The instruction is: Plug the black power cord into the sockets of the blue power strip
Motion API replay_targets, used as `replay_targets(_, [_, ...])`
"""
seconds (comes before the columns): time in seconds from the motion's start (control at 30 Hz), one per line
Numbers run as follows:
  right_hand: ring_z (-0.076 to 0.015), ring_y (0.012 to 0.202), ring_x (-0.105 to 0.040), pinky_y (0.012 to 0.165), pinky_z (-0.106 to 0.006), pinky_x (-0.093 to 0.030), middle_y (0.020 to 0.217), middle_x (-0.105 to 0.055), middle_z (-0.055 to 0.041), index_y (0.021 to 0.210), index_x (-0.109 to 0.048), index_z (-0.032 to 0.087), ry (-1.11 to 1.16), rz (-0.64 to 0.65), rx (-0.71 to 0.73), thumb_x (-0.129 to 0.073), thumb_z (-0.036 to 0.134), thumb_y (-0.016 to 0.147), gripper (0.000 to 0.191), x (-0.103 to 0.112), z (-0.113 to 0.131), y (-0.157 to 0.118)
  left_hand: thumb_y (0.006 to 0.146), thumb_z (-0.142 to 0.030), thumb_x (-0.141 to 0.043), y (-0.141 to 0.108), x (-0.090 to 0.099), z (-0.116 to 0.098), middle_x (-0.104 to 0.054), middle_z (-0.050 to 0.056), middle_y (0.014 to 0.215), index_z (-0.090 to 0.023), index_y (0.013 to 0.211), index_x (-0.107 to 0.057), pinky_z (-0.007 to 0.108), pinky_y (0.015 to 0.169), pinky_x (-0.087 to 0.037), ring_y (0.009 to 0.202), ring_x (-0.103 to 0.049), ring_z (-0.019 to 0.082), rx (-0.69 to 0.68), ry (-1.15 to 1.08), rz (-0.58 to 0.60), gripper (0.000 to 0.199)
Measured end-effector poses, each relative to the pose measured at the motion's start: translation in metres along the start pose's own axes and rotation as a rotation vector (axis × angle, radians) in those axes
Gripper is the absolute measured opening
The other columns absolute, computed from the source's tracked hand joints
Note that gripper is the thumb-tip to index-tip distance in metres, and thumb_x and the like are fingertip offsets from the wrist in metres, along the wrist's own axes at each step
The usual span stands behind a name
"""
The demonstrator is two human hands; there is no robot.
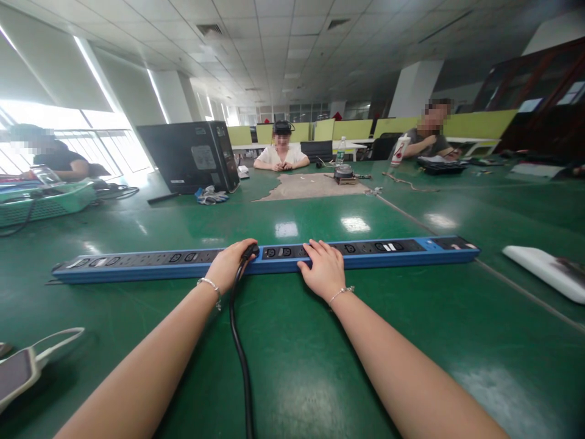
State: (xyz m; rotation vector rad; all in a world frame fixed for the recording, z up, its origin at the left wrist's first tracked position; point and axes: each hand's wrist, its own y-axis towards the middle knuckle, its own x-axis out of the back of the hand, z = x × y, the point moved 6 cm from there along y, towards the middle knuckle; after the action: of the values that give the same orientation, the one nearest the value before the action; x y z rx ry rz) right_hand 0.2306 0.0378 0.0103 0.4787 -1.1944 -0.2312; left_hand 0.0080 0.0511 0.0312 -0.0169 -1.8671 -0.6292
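Observation:
A long blue power strip [384,261] with black socket panels lies across the green table. My left hand [228,263] is closed around a black plug [250,250] at the strip's middle; whether its pins sit in a socket is hidden. From the plug a black power cord [241,347] runs down toward the table's near edge. My right hand [324,268] rests on the strip just right of the middle, its fingers spread over the sockets and its thumb at the front side.
The green table [301,378] holds a black computer case [187,155], gloves [211,196], a green basket [50,204], a phone with a white cable [18,375] and a white object [543,271] at right. A bottle [340,150] and cup [400,150] stand farther back. Several people sit around.

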Motion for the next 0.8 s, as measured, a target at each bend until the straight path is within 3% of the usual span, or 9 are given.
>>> replay_targets(0.2, [-0.0218, 0.126, -0.036, 0.104, -0.04, -0.022, 0.135, -0.049, -0.003, 0.124, -0.054, 0.023, -0.009, 0.017, 0.001, -0.049, 0.039, 0.082, 0.045, -0.001, 0.0, 0.0, 0.09, -0.043, -0.032, -0.004, 0.006, -0.016, -0.064, 0.005, 0.113, -0.027, 0.122, -0.049, 0.035, 0.084, -0.045, 0.101, -0.06, 0.022, 0.001, 0.203, 0.033, 0.039])
replay_targets(0.33, [-0.0221, 0.127, -0.036, 0.104, -0.04, -0.021, 0.135, -0.049, -0.0036, 0.124, -0.054, 0.023, -0.011, 0.019, -0.004, -0.049, 0.039, 0.082, 0.045, -0.002, 0.0, 0.0, 0.088, -0.049, -0.036, -0.008, 0.008, -0.021, -0.064, 0.006, 0.113, -0.027, 0.121, -0.05, 0.036, 0.084, -0.043, 0.103, -0.059, 0.023, 0.02, 0.291, -0.016, 0.042])
replay_targets(0.6, [-0.0231, 0.127, -0.036, 0.103, -0.042, -0.021, 0.136, -0.048, -0.0037, 0.122, -0.055, 0.028, -0.037, 0.024, 0.002, -0.049, 0.04, 0.083, 0.042, 0.0, 0.003, -0.001, 0.09, -0.048, -0.032, -0.013, 0.005, -0.023, -0.065, 0.005, 0.112, -0.028, 0.123, -0.048, 0.036, 0.082, -0.044, 0.1, -0.061, 0.022, 0.034, 0.311, -0.071, 0.042])
replay_targets(0.8, [-0.023, 0.128, -0.035, 0.104, -0.046, -0.018, 0.138, -0.046, -0.001, 0.126, -0.05, 0.034, -0.062, 0.058, 0.084, -0.049, 0.042, 0.083, 0.043, 0.0, 0.008, -0.002, 0.089, -0.047, -0.034, -0.011, -0.001, -0.02, -0.066, 0.004, 0.111, -0.028, 0.119, -0.052, 0.035, 0.085, -0.044, 0.1, -0.061, 0.021, 0.117, 0.212, -0.116, 0.039])
